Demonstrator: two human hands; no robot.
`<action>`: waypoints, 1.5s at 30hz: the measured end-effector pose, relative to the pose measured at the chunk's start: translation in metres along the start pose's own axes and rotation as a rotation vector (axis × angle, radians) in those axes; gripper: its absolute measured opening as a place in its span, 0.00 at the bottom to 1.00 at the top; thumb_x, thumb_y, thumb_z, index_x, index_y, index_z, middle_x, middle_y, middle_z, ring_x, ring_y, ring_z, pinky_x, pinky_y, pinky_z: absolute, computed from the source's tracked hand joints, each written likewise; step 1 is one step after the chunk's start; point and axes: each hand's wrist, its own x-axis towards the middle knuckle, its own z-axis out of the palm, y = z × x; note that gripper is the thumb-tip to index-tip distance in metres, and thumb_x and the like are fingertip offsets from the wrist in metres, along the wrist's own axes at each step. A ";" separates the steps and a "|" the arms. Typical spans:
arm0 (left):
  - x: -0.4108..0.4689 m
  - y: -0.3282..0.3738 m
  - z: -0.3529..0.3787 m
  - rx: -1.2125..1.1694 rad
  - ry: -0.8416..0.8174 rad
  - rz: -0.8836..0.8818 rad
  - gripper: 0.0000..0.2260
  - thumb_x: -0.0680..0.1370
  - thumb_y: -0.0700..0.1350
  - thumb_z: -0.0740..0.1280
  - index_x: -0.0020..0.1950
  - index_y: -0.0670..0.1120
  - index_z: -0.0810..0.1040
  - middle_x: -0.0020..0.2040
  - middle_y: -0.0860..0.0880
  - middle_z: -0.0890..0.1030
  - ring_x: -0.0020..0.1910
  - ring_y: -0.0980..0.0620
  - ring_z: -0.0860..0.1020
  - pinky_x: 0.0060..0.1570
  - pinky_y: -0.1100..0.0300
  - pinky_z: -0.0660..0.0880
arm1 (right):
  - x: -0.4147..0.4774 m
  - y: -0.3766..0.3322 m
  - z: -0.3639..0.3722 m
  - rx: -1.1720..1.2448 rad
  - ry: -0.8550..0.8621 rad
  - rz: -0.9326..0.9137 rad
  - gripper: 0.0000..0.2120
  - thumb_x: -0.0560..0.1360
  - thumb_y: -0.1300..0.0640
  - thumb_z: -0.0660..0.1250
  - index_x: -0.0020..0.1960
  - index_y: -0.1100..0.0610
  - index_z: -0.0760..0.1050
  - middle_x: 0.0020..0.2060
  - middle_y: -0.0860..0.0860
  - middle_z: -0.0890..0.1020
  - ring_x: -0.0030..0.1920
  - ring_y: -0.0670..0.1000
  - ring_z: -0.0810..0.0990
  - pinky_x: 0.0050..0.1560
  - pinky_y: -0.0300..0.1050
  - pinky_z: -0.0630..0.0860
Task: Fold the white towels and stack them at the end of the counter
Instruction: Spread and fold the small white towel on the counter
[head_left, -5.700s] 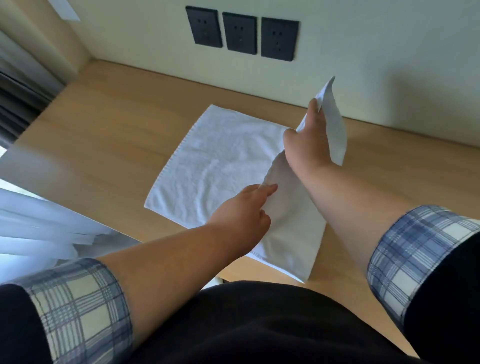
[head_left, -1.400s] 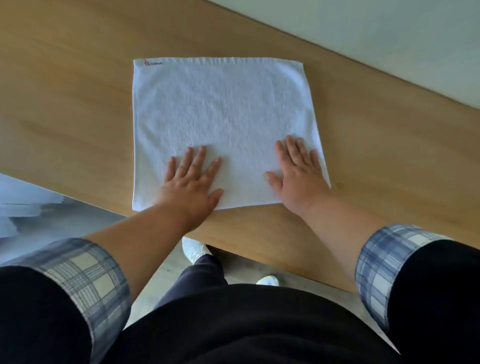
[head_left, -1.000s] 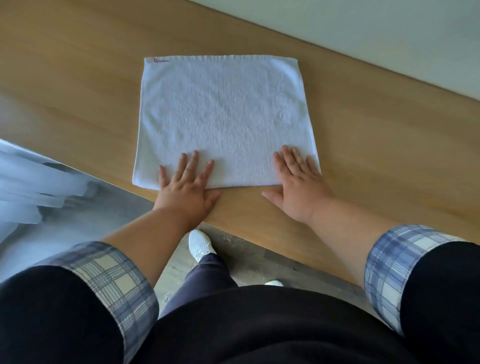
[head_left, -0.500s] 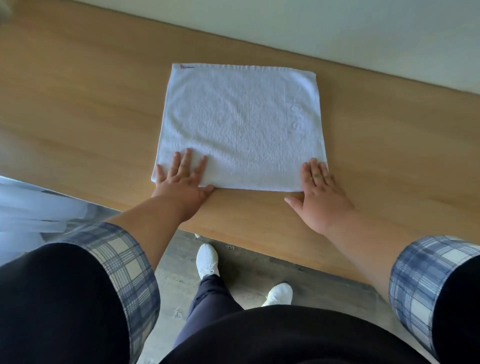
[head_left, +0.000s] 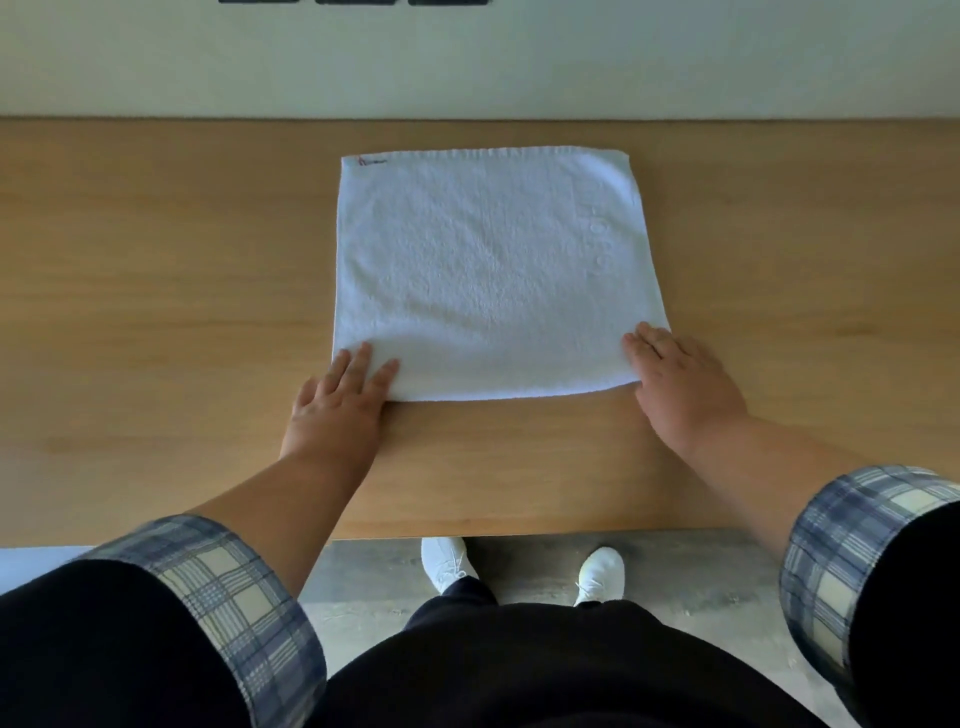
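The left hand (head_left: 337, 410) lies flat on the wooden counter (head_left: 156, 286). Its fingers are straight and slightly spread, and their tips press the near left corner of the white towel (head_left: 488, 275). It grips nothing.

The towel lies flat in the middle of the counter, well back from the near edge and just short of the pale wall (head_left: 467, 62). It looks almost square, with a soft looped pile. The near edge is rounded and the far edge has a thin hem. A small red label (head_left: 371, 162) sits in the far left corner, and faint raised lettering (head_left: 597, 234) runs along the right side.

The right hand (head_left: 680, 384) rests palm down on the near right corner, with straight fingers close together and nothing held. Plaid cuffs (head_left: 852, 545) are turned back on both forearms, and two white shoes (head_left: 447, 564) show on the floor below the counter edge.

A little over a second ago both palms lay further in on the cloth and nearer each other. They have since slid back and outward to the two near corners. Several seconds ago the right hand held one side of the towel up in the air, and now the whole towel lies flat.
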 end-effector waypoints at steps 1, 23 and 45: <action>0.000 -0.006 -0.002 0.003 0.022 0.004 0.30 0.80 0.39 0.53 0.79 0.58 0.50 0.81 0.53 0.46 0.79 0.50 0.46 0.75 0.50 0.50 | 0.000 -0.002 -0.003 0.015 0.013 0.014 0.24 0.79 0.62 0.60 0.75 0.56 0.66 0.76 0.55 0.65 0.73 0.59 0.65 0.73 0.54 0.60; 0.072 -0.050 -0.113 -0.844 0.237 -0.397 0.13 0.79 0.61 0.59 0.53 0.52 0.70 0.41 0.51 0.75 0.36 0.50 0.74 0.31 0.57 0.65 | 0.024 -0.020 -0.088 1.000 0.317 0.626 0.08 0.76 0.52 0.62 0.48 0.57 0.72 0.40 0.50 0.74 0.39 0.52 0.71 0.38 0.46 0.68; 0.260 -0.030 -0.108 -0.739 0.223 -0.562 0.15 0.79 0.62 0.57 0.57 0.54 0.69 0.42 0.50 0.73 0.42 0.42 0.74 0.43 0.53 0.70 | 0.233 0.044 -0.071 0.841 0.292 0.627 0.15 0.79 0.46 0.58 0.64 0.49 0.71 0.44 0.47 0.77 0.36 0.46 0.74 0.33 0.41 0.66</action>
